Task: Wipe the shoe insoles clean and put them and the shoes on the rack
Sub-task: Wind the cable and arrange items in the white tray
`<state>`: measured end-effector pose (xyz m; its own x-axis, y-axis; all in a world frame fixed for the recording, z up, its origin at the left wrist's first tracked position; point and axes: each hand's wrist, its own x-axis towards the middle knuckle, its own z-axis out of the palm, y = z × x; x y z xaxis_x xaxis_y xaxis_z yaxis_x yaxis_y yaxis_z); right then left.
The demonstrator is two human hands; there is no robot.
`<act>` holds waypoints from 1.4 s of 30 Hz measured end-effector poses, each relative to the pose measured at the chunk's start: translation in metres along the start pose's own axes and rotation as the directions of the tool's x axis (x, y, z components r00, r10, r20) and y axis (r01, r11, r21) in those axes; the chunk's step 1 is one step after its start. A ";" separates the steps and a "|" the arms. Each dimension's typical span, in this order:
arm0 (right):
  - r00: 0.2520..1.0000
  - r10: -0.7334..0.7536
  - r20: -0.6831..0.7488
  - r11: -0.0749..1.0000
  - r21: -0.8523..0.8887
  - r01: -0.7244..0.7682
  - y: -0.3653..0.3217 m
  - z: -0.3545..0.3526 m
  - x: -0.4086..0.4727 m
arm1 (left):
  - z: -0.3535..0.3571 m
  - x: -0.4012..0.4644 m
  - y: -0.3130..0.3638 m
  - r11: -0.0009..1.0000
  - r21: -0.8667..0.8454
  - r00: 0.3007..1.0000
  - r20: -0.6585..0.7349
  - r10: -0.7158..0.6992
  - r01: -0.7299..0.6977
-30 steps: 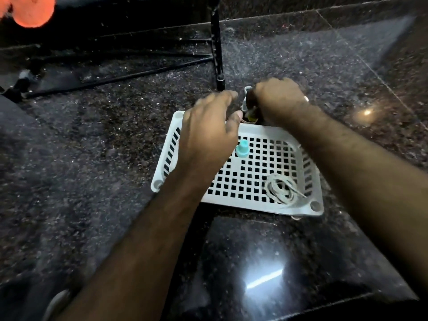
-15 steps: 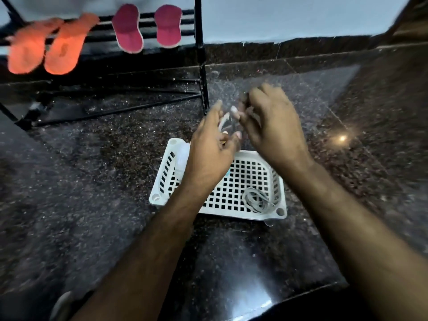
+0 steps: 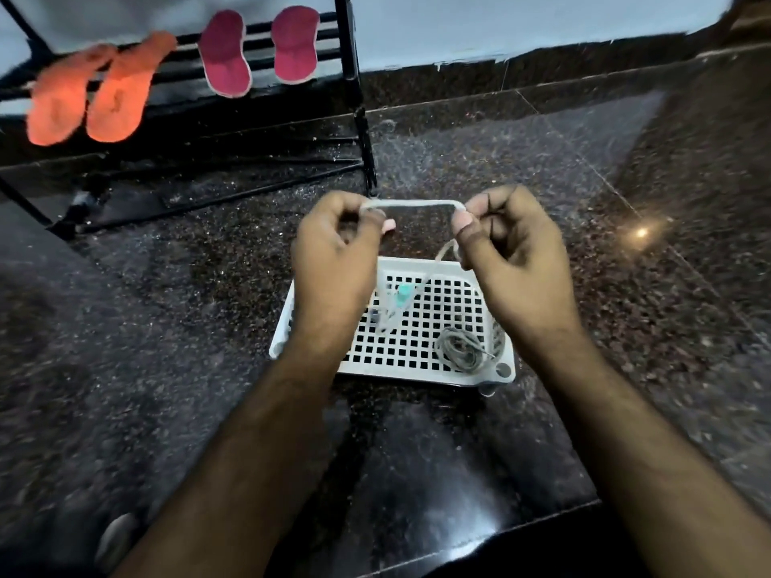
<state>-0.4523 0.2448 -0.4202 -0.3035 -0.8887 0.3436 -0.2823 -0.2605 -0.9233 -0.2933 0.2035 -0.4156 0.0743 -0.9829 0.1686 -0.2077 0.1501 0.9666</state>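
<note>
At the far left, two orange insoles (image 3: 89,91) lie side by side across the bars of the black rack (image 3: 352,77), and just to their right two dark pink insoles (image 3: 258,52) rest on the same bars, slightly apart from each other. The rack stands on a dark speckled stone floor (image 3: 167,285) against a pale wall. Nearer the middle, the left hand (image 3: 333,260) is raised above a white perforated basket (image 3: 421,340) that sits on the floor; its grip pinches one end of a white shoelace (image 3: 413,203) between thumb and fingers. The lace runs taut and level across to the right hand (image 3: 513,260), whose grip pinches it as well, the loose remainder dropping from that hand down into the basket. Inside the basket a small teal-capped bottle (image 3: 402,296) lies toward the left half, and a coiled grey lace (image 3: 459,348) lies in the near right corner. No shoes show anywhere in view.
</note>
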 end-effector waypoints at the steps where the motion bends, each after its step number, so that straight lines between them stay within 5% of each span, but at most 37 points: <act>1: 1.000 0.005 0.028 1.000 -0.017 -0.004 0.004 0.000 0.004 | 0.000 0.003 0.004 0.995 -0.082 0.998 -0.018 -0.052 0.051; 10: 0.978 0.091 0.186 0.896 -0.444 0.001 0.028 0.000 0.026 | 0.006 0.016 0.007 0.900 -0.294 0.943 0.013 -0.333 0.322; 17: 0.993 -0.055 0.104 0.788 -0.606 0.107 0.011 0.005 0.019 | 0.000 0.012 0.007 0.923 -0.184 0.936 0.170 -0.309 0.339; 20: 0.970 -0.206 0.127 0.808 -0.537 0.242 -0.004 0.015 0.009 | 0.000 0.010 0.010 0.866 -0.264 0.900 0.233 -0.369 0.424; 27: 0.957 -0.070 0.282 0.914 -0.366 0.175 0.005 0.039 -0.004 | 0.003 0.004 0.016 0.764 -0.357 0.827 0.401 -0.394 0.537; 32: 0.990 0.066 0.125 0.973 -0.226 -0.036 0.012 0.027 0.008 | -0.003 0.012 0.008 0.845 -0.268 0.886 0.181 -0.427 0.462; 35: 0.996 0.042 0.080 0.962 -0.272 -0.019 0.019 0.019 0.014 | -0.005 0.015 0.006 0.832 -0.298 0.877 0.035 -0.480 0.468; 38: 0.956 -0.017 0.293 0.954 -0.282 0.104 0.020 0.013 0.018 | -0.005 0.014 0.008 0.854 -0.252 0.885 0.026 -0.464 0.455; 42: 0.795 -0.005 0.607 0.949 -0.247 0.194 0.013 0.017 0.013 | -0.001 0.011 0.013 0.882 -0.238 0.912 0.054 -0.406 0.406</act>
<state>-0.4449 0.2234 -0.4305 0.3123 -0.9341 0.1730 -0.5519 -0.3266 -0.7673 -0.2942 0.1944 -0.4013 0.0994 -0.9635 -0.2488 0.0786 -0.2416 0.9672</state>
